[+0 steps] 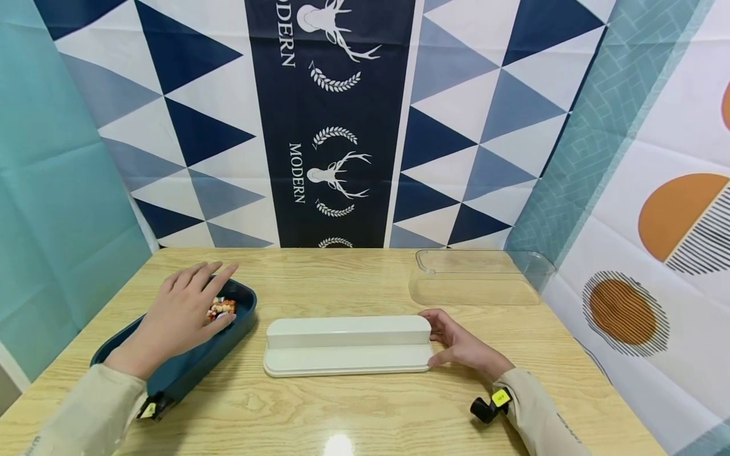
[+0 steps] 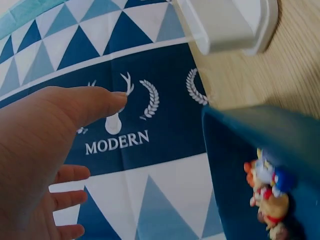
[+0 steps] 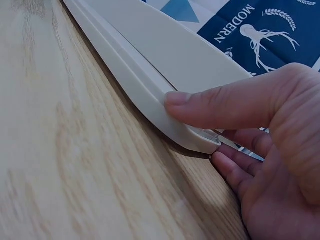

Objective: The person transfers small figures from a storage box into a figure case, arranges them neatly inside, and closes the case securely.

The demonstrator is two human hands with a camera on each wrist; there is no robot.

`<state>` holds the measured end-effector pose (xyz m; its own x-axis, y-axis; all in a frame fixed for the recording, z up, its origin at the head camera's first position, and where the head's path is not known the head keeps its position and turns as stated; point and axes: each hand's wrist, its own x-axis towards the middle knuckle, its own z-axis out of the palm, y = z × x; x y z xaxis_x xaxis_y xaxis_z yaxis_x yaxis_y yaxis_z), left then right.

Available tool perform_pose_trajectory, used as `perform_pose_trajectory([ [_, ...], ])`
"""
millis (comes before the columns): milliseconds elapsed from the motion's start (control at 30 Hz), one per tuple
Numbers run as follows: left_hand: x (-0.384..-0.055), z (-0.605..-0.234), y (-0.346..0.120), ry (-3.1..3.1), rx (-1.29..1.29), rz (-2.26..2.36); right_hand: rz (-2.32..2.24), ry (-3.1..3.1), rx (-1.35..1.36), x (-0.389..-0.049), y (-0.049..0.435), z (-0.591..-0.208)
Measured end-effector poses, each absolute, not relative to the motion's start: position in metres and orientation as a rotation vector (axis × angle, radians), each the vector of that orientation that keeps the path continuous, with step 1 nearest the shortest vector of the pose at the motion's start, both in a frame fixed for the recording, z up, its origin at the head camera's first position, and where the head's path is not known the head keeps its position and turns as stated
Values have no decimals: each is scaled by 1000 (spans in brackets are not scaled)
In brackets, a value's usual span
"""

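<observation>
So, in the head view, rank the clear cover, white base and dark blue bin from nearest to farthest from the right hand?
1. White base: its right end is gripped by the right hand.
2. Clear cover: beyond that hand, right rear.
3. Dark blue bin: over on the left.

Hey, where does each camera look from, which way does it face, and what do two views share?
Head: worn on the head, facing forward and down at the table; left hand, right hand and both sleeves show.
Left wrist: sits on that wrist, facing the backdrop and blue box; thumb and fingers show.
Right wrist: sits on that wrist, facing the white piece; thumb and fingers show.
Head and right wrist both show the right hand gripping the white piece.
</observation>
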<state>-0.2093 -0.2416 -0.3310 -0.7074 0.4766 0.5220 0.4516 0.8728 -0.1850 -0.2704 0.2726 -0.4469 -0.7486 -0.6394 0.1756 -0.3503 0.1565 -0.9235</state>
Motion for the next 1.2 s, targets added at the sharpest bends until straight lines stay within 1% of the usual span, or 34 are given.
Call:
perform_pose_trajectory([
  [300,-228,-322,-258,-2401,-803,44,-1631,2172,-965,-271,273,-446],
  [600,-247,-323,-268,-2499,-837,76,-1642,2161,-1009,-271,275,-446],
  [800,-259,-325,-274,-2600,-846,81,-1649,2157,-981,-270,274,-447],
  [967,-268,-332,-282,-2643,-923,80,-1649,2156,-981,-269,274,-447],
  [1200,-281,-351,-293,-2658,-1020,120,-1639,2154,-985,-268,274,-446],
])
